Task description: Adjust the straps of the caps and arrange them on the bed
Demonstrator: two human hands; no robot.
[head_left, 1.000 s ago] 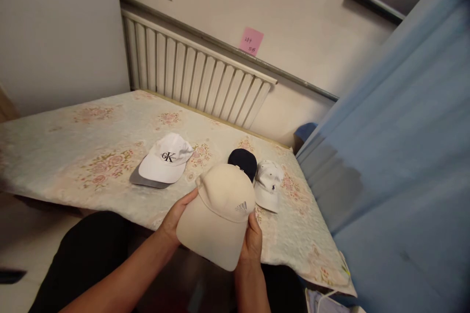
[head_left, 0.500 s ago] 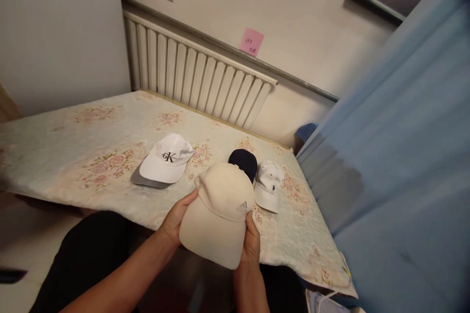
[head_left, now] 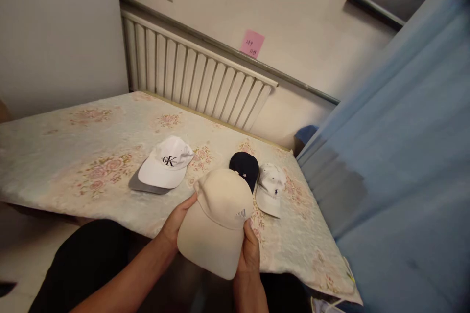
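Note:
A cream baseball cap (head_left: 216,220) with a small grey logo is held up over the near edge of the bed, its brim pointing down toward me. My left hand (head_left: 178,220) grips it on the left side, where brim and crown meet. On the opposite side my right hand (head_left: 250,247) is closed on it, thumb on top near the logo. Just behind it lies a dark navy cap (head_left: 245,166), partly hidden by the cream one. A white cap (head_left: 270,188) with a small dark emblem sits beside that. Farther left, a white cap with black letters (head_left: 167,164) rests over a grey brim (head_left: 149,186).
The bed (head_left: 121,142) has a pale flowered cover. Behind it a white radiator (head_left: 191,68) lines the wall, with a pink note (head_left: 252,43) above. A blue curtain (head_left: 396,156) hangs along the right side. My dark-clothed knees are below the bed's near edge.
The cream cap and both hands have moved very slightly down in view, along with the whole scene. Both hands keep their hold on the cap.

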